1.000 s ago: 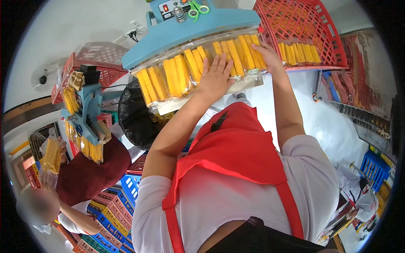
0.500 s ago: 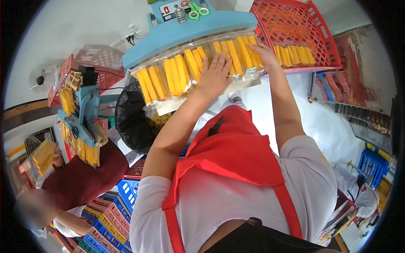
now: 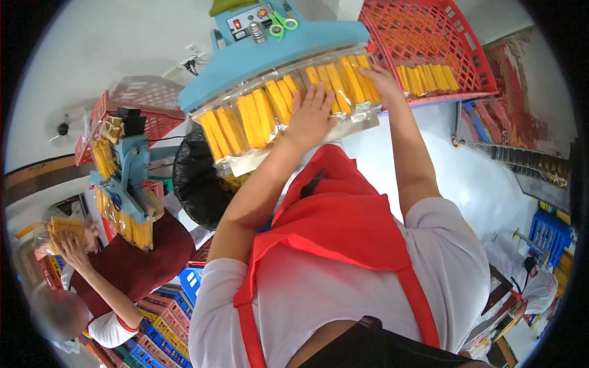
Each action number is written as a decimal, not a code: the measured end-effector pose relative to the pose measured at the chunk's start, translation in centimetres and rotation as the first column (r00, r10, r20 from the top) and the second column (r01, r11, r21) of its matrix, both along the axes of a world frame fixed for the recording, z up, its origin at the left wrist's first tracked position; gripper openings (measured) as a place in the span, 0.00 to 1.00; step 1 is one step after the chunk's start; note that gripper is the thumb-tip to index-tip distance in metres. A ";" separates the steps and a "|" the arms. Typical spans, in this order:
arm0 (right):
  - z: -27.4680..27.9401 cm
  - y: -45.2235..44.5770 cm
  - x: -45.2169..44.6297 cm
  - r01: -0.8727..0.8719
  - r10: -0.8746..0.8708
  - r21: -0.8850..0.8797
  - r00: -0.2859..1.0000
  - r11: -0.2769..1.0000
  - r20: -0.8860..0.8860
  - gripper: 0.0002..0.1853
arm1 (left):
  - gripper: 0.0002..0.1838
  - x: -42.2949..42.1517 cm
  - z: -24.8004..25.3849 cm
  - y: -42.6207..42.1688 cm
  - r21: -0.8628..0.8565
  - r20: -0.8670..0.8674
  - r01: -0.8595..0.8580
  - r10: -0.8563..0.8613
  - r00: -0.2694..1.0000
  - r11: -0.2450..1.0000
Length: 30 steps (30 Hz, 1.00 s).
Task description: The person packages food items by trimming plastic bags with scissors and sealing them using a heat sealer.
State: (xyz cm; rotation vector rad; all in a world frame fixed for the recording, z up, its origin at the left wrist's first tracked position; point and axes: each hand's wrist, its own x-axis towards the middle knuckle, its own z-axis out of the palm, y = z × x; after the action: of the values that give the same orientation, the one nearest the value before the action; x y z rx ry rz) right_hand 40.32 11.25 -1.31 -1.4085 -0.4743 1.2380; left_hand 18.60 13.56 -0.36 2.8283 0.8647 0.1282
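Note:
Several clear plastic bags of yellow sticks point(image 3: 256, 116) lie side by side along the front of a blue bag sealer point(image 3: 276, 46). My left hand point(image 3: 310, 116) rests flat on the middle bags, its fingers stretched out and apart. At the right end, my right hand point(image 3: 385, 86) lies with extended fingers against the edge of the last bag point(image 3: 358, 80); part of its thumb side is hard to make out. The upper edges of the bags meet the sealer's bar. On top of the sealer sit green-handled scissors point(image 3: 283, 26) and a small glass jar point(image 3: 257, 32).
A red crate point(image 3: 469, 46) holding more bagged yellow sticks stands at the right. Below the sealer's left end is a black-lined bin point(image 3: 197, 178). At the left, a co-worker in a maroon apron point(image 3: 153, 245) handles a bag beside another blue sealer point(image 3: 126, 165).
My hands stay on the bags, with the right fingers shifted slightly. The view has moved a little. The co-worker's hand has come into sight on a bag at the left.

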 end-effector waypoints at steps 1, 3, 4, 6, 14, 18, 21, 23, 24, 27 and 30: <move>0.0 0.0 -0.1 0.004 -0.004 0.005 0.999 1.000 -0.034 0.19 | 0.33 0.0 -0.1 -0.1 0.010 0.003 0.006 -0.006 1.000 1.000; -0.4 0.2 0.3 0.002 -0.002 0.000 1.000 1.000 -0.031 0.19 | 0.33 -0.2 0.0 0.1 0.017 0.007 0.012 -0.012 1.000 1.000; -1.3 0.1 0.6 -0.004 0.004 0.003 0.999 1.000 -0.053 0.19 | 0.33 -0.1 -0.1 0.2 0.021 0.003 0.018 -0.018 1.000 1.000; -1.6 0.3 1.0 -0.011 0.011 0.001 0.998 1.000 -0.065 0.19 | 0.33 0.1 0.1 0.1 0.022 0.009 0.023 -0.023 1.000 1.000; -1.3 -0.1 0.8 -0.043 0.045 0.047 0.998 0.998 -0.052 0.22 | 0.33 0.0 0.3 0.2 -0.051 0.051 0.014 -0.012 0.999 0.999; -0.8 -0.1 0.6 -0.070 0.070 0.010 0.997 0.998 -0.017 0.22 | 0.33 0.1 0.0 0.3 -0.072 0.057 0.003 0.001 0.998 0.997; -1.1 0.1 1.1 -0.078 0.079 -0.020 0.993 0.997 0.091 0.22 | 0.34 0.1 -0.3 0.4 -0.102 0.058 -0.003 0.008 0.998 0.995; -2.7 0.1 2.6 -0.113 0.123 -0.049 0.924 0.992 0.363 0.23 | 0.35 0.2 -0.4 0.4 -0.124 0.046 -0.001 0.007 0.999 0.992; 2.2 0.6 1.1 -0.091 0.080 0.028 0.957 0.995 0.278 0.25 | 0.35 0.2 -0.4 0.4 -0.122 0.044 -0.011 0.016 0.999 0.992; 3.3 2.7 2.1 0.120 -0.149 0.088 0.796 0.989 0.587 0.24 | 0.34 0.0 0.1 0.6 -0.132 0.039 0.002 0.003 0.999 0.991; 4.5 5.6 2.2 0.100 -0.174 0.146 0.684 0.984 0.708 0.22 | 0.33 -0.1 0.6 1.1 -0.197 0.047 0.014 -0.004 0.999 0.980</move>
State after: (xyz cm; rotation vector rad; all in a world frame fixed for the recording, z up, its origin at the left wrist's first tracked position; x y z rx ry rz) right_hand 42.55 16.80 3.16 -1.7896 -0.9318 0.4741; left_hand 18.54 14.68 0.22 2.6343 0.8069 0.1005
